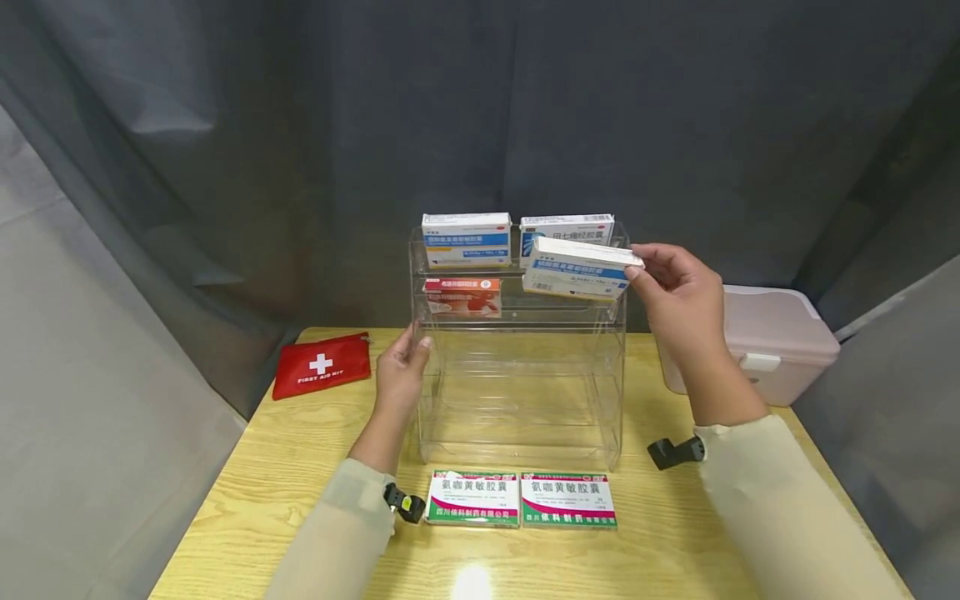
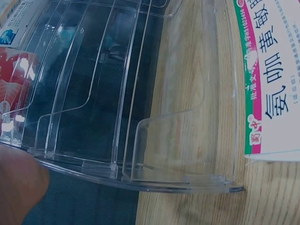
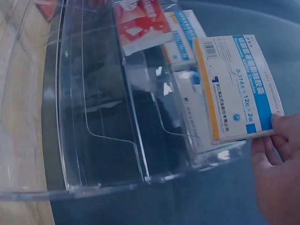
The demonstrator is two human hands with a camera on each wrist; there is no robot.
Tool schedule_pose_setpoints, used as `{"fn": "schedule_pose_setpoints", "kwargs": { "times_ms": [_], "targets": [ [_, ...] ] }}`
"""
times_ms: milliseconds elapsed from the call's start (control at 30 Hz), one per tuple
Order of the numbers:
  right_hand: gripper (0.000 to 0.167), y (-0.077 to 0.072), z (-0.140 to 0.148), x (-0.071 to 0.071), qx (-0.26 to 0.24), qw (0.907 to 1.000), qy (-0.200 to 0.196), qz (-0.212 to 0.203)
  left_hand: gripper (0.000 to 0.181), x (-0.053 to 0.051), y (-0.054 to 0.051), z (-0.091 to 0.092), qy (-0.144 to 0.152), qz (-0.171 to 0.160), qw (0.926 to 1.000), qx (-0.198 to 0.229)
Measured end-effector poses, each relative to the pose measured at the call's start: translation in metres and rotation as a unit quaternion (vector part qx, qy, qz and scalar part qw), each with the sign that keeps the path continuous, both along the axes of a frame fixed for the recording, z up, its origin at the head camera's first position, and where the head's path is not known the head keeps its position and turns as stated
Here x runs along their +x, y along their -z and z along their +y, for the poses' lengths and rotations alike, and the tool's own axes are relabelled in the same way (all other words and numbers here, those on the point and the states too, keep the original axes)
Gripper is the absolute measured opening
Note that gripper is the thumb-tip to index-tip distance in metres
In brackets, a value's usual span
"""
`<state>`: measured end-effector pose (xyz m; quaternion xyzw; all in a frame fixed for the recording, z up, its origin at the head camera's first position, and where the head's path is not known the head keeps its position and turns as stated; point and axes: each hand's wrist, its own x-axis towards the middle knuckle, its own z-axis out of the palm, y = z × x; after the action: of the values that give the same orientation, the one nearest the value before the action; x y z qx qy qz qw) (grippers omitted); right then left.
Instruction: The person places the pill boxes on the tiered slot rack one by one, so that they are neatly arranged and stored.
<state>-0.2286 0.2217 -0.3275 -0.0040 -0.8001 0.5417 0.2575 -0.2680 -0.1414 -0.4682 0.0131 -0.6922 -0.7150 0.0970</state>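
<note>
My right hand (image 1: pixel 686 304) pinches one end of a white and blue medicine box (image 1: pixel 577 271), thumb on its front. The box is tilted in front of the upper right of a clear acrylic display rack (image 1: pixel 517 454) and partly covers another white and blue medicine box (image 1: pixel 566 227) on the top tier. A similar box (image 1: pixel 467 242) stands at the top left. Below it is a red and white medicine box (image 1: pixel 462 298) on the second tier. My left hand (image 1: pixel 401 367) holds the rack's left side; in the left wrist view only part of the thumb (image 2: pixel 21 183) shows.
Two green, white and pink medicine boxes, a left one (image 1: pixel 473 500) and a right one (image 1: pixel 569 502), lie before the rack. A red first aid pouch (image 1: pixel 322 367) lies at left. A pink lidded case (image 1: pixel 780 333) stands at right. Behind hangs a dark curtain (image 1: pixel 465 108).
</note>
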Motion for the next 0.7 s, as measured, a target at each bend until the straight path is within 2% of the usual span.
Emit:
{"fn": "schedule_pose_setpoints", "kwargs": {
  "times_ms": [133,300,367,533,700],
  "targets": [
    [0.030,0.000,-0.009,-0.015,0.025,0.9997,0.004,0.005,0.051,0.000,0.001,0.000,0.001,0.005,1.0000,0.005],
    [0.032,0.007,-0.011,-0.023,0.062,0.9973,0.012,-0.036,0.051,0.000,0.003,0.001,0.004,0.006,1.0000,0.001],
    [0.033,0.012,-0.011,-0.025,0.075,0.9963,0.009,-0.040,0.051,0.000,0.004,0.002,0.002,0.004,1.0000,-0.005],
    [0.030,0.024,-0.013,-0.029,0.123,0.9924,0.000,0.001,0.051,0.000,0.003,0.001,0.000,0.001,0.9999,-0.013],
    [0.028,0.029,-0.018,-0.031,0.196,0.9798,-0.003,0.039,0.051,0.000,0.002,0.000,-0.001,0.007,0.9999,-0.007]
  ]
}}
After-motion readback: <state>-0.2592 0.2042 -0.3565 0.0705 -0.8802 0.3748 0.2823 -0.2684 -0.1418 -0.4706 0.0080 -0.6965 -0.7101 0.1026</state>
